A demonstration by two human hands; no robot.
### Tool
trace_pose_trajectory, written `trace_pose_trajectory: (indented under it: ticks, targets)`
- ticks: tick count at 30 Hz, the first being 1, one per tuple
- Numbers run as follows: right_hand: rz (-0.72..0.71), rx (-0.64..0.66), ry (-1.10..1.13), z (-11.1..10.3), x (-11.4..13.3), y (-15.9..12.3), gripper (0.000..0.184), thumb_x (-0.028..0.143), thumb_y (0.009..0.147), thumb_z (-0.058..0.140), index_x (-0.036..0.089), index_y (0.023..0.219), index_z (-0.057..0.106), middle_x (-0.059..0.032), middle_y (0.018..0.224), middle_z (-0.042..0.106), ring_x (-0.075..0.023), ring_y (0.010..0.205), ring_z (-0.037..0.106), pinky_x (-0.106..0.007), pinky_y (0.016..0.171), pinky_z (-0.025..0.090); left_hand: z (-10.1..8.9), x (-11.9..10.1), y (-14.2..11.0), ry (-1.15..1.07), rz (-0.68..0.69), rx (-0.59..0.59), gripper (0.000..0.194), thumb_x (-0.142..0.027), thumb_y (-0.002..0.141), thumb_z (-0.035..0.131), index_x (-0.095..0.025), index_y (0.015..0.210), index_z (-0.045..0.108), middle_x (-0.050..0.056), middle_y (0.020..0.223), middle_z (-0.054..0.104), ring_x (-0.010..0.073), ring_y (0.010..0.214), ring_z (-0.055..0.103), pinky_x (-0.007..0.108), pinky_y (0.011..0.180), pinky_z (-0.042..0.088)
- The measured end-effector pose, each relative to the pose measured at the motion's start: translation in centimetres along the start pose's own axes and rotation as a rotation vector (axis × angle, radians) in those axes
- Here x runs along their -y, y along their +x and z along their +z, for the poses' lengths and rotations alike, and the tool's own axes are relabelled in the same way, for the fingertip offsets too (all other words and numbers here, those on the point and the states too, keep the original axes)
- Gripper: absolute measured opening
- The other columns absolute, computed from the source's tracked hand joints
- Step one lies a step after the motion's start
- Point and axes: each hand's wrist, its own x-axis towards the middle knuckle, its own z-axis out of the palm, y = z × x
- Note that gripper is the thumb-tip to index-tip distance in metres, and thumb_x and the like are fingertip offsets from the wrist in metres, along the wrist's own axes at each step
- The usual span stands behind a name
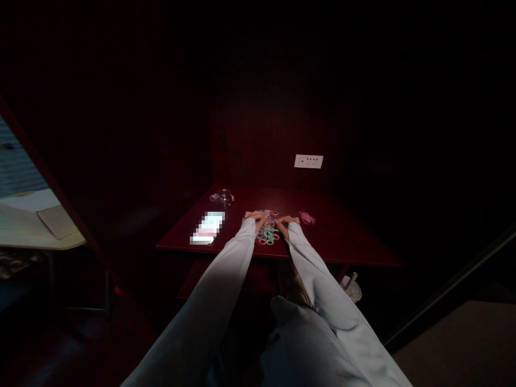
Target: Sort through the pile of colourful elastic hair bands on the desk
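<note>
A heap of small coloured hair ties [266, 219], mostly purple, lies on the dark red desk between my hands. My left hand [255, 217] is at the heap's left side, its fingers bent and drawn together at the ties. From the right, my right hand [287, 221] reaches in with its fingertips pressed together at the heap's edge. Whatever is between the fingers of either hand is too small to make out. Larger green and pink hair ties [270, 239] lie at the near side of the heap. A separate bunch of pink ties [307, 217] rests to the right of my right hand.
A lit phone [207, 228], its screen blurred out, lies left on the desk [342, 236]. Behind it stands a clear glass or plastic jar [224, 196]. A white socket plate [308, 161] is on the back panel. Far left, a box [52, 215] sits on another table.
</note>
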Motion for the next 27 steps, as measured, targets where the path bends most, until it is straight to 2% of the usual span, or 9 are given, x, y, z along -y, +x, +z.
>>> trace_pose_trajectory:
  ticks: [7,12,18,27]
  targets:
    - [0.011,0.003,0.006,-0.01,0.14,-0.09,0.038,0.055,0.095,0.056,0.027,0.081,0.077,-0.0080,0.091,0.074,-0.0286,0.105,0.057,-0.041,0.094,0.043,0.15,0.08,0.04,-0.010,0.002,-0.003,0.040,-0.031,0.095,0.062,-0.023,0.058,0.072,0.003,0.104,0.080,0.0253,0.115,0.060,0.048,0.114,0.042]
    - [0.013,0.015,-0.006,0.03,0.16,0.02,0.041,0.056,0.096,0.056,0.026,0.076,0.076,-0.0083,0.090,0.074,-0.0288,0.104,0.058,-0.042,0.094,0.044,-0.05,-0.04,-0.07,0.003,0.004,0.025,0.047,-0.031,0.096,0.062,-0.022,0.050,0.063,0.002,0.104,0.079,0.0243,0.114,0.059,0.046,0.114,0.041]
    - [0.009,0.021,-0.002,-0.02,0.08,0.06,0.041,0.057,0.096,0.056,0.026,0.077,0.075,-0.0078,0.091,0.075,-0.0277,0.102,0.059,-0.042,0.094,0.044,0.06,0.24,-0.06,-0.007,0.021,0.013,0.040,-0.028,0.094,0.063,-0.022,0.054,0.065,0.000,0.104,0.078,0.0214,0.114,0.058,0.042,0.115,0.040]
    - [0.016,0.023,0.003,0.28,-0.54,0.36,0.036,0.053,0.093,0.059,0.026,0.075,0.075,-0.0074,0.091,0.075,-0.0274,0.101,0.058,-0.041,0.095,0.043,0.03,0.33,0.09,-0.002,0.010,0.006,0.025,-0.022,0.091,0.068,-0.024,0.066,0.073,0.000,0.106,0.078,0.0228,0.113,0.060,0.042,0.113,0.042]
